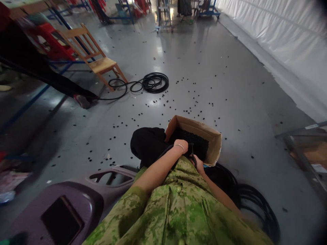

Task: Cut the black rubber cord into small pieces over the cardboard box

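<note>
My left hand (181,145), with a thin bracelet at the wrist, is closed at the near left side of an open cardboard box (215,146). A black hose or cable runs to it along the forearm and seems to be in its grip. Close by on the right, my right hand (198,164) is wrapped round a dark, thin tool (194,160) that points up over the box. Many small black pieces (195,139) fill the bottom of the box. The end of the hose between the hands is too small to make out.
A purple plastic chair (33,207) with a dark phone (62,220) stands at the lower left. Coiled black hose (155,82) lies ahead by a wooden chair (102,64); more coils (260,204) lie right. A person's leg (51,75) is at left. Black bits dot the floor.
</note>
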Motion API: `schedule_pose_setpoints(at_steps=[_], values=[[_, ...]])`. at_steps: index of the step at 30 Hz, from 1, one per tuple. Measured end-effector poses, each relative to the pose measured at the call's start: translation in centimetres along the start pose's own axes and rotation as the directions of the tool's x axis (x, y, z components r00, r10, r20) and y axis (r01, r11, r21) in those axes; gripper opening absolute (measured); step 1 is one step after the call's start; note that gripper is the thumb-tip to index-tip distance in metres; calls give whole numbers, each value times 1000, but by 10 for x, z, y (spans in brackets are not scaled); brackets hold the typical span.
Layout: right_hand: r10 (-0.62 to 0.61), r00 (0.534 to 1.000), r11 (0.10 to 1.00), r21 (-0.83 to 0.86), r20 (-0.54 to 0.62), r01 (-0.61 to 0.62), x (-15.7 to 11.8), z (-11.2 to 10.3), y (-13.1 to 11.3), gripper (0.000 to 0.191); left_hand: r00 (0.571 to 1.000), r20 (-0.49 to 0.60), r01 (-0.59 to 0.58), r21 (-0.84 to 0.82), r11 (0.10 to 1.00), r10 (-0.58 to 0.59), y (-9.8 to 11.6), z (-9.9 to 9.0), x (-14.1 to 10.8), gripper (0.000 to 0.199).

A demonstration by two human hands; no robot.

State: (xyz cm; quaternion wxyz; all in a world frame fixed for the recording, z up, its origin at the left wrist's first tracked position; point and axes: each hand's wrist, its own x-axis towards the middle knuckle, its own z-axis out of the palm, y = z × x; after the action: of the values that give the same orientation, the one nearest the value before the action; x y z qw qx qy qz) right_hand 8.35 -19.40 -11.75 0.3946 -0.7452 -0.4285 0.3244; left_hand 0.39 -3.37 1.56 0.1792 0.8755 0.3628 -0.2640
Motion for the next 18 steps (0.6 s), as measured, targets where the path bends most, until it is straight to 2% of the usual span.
schedule_pose_setpoints(at_steps=[8,18], values=[[4,1000,999,44,-14,-4,-1,-1,2,35,1000,7,-7,13,1000,7,1,0,0,31],[24,999,982,187,25,-28,-6,-12,-11,47,1000,-22,-3,-25,1000,2,2,-3,-4,32]])
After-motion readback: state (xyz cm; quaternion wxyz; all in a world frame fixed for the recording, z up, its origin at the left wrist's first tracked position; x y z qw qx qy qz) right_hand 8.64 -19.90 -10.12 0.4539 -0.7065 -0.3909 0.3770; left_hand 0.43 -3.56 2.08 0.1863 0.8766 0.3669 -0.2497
